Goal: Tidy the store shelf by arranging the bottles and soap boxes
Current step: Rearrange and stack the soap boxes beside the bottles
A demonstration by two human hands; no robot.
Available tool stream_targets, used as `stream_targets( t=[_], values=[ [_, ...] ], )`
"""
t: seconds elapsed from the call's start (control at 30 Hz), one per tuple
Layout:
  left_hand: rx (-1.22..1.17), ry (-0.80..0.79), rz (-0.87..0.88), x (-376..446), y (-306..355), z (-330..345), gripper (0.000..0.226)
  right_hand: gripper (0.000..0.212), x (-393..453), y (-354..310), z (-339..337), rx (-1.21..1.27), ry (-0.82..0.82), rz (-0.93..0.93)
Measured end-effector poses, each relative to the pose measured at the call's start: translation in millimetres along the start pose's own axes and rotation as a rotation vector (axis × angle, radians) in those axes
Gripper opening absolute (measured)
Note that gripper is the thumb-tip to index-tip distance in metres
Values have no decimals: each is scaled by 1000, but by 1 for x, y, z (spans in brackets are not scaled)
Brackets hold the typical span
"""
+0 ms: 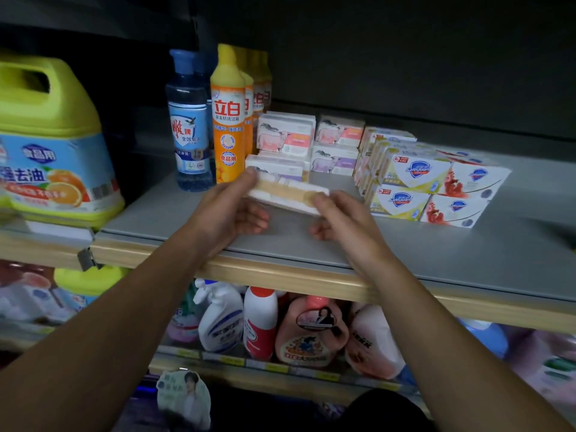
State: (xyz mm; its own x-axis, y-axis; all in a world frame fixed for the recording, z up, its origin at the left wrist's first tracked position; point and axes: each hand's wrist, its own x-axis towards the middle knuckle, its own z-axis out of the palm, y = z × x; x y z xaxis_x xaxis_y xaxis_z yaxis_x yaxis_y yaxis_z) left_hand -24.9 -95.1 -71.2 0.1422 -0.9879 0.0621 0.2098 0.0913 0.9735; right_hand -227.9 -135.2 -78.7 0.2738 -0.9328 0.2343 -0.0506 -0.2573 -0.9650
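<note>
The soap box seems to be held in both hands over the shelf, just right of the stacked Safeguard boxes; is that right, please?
Not quite: the head view shows the soap box held in both hands, left hand and right hand, over the shelf, but left of the Safeguard boxes.

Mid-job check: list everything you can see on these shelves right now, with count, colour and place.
Held soap box: one, white with a tan band, above the grey shelf, in front of the sheep boxes.
Sheep soap boxes: about five visible, white with pink or purple, stacked mid-shelf.
Safeguard soap boxes: several, white with yellow or red, stacked at right.
Orange bottles: a row running back, yellow caps, left of the sheep boxes.
Blue bottle: one in front, more behind unclear.
Yellow jug: one, far left.
Lower-shelf bottles: several, white, red, pink.
Left hand: grip on the box's left end.
Right hand: grip on its right end.
</note>
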Motion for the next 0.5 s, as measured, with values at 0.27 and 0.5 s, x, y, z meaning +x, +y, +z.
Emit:
stream_targets(
  t=[0.27, 0.5],
  values=[
    [128, 58, 13, 1, -2, 5, 55, 59, 6, 1, 1, -46, 81, 91],
    [62, -23, 75, -2, -3, 1, 18, 46, 0, 7, -6, -36, -61, -76]
  ],
)
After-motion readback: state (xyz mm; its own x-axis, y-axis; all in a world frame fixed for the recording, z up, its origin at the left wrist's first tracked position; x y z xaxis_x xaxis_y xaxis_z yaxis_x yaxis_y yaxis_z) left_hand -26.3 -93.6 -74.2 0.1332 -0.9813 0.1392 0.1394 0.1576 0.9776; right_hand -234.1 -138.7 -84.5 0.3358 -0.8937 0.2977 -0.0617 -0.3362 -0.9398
